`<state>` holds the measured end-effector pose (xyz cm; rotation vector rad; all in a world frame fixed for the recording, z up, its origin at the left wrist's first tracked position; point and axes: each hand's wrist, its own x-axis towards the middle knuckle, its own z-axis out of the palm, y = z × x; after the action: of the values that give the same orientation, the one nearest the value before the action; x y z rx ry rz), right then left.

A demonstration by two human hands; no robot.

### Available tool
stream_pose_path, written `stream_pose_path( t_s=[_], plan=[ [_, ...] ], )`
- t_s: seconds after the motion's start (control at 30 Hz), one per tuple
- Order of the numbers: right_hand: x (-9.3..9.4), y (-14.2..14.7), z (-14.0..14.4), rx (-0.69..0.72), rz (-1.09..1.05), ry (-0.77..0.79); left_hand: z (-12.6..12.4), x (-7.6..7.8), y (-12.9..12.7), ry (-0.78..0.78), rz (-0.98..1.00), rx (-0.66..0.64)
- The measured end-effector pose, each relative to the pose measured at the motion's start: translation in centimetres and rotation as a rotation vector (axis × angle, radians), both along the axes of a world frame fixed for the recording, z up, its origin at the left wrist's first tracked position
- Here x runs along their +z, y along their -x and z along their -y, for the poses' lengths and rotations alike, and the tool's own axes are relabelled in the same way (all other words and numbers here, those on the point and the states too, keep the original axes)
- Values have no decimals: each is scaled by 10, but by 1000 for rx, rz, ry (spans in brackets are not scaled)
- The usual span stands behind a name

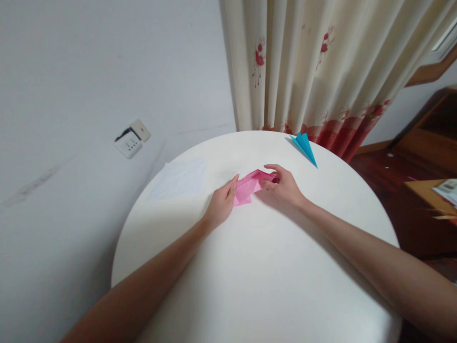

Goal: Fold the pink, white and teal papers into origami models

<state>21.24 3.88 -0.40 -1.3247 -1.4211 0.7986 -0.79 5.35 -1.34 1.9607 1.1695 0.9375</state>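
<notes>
A folded sheet of pink paper (246, 188) is held between my two hands over the middle of a round white table (243, 276). My left hand (221, 202) pinches its left end, with the thumb on top. At the other end, my right hand (283, 185) grips the paper's right edge between thumb and fingers, and its index finger stretches out above. The paper is creased, with a raised fold along the far side and a flap hanging toward me. Part of each end is hidden by the fingers.
A blue paper plane (305, 148) lies near the table's far right edge. Thin white sheets (180, 177) lie at the left. Behind stand a wall with a socket (128, 144) and a floral curtain (296, 71). A wooden surface with papers (446, 190) is at the right.
</notes>
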Motion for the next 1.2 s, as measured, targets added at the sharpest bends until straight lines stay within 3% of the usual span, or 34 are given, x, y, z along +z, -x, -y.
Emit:
stream_pose_path(
  t_s=[0.2,0.5,0.73,1.2],
  plan=[
    [-4,11,5,113,-217,108,1,2,-2,22,26,21],
    [-8,20,10,217,-173,145,10,-4,-12,8,80,-23],
    [-18,23,7,171,-187,124,11,-10,-14,19,114,-58],
    [-17,24,6,128,-226,124,4,-8,-11,150,193,26]
  ],
)
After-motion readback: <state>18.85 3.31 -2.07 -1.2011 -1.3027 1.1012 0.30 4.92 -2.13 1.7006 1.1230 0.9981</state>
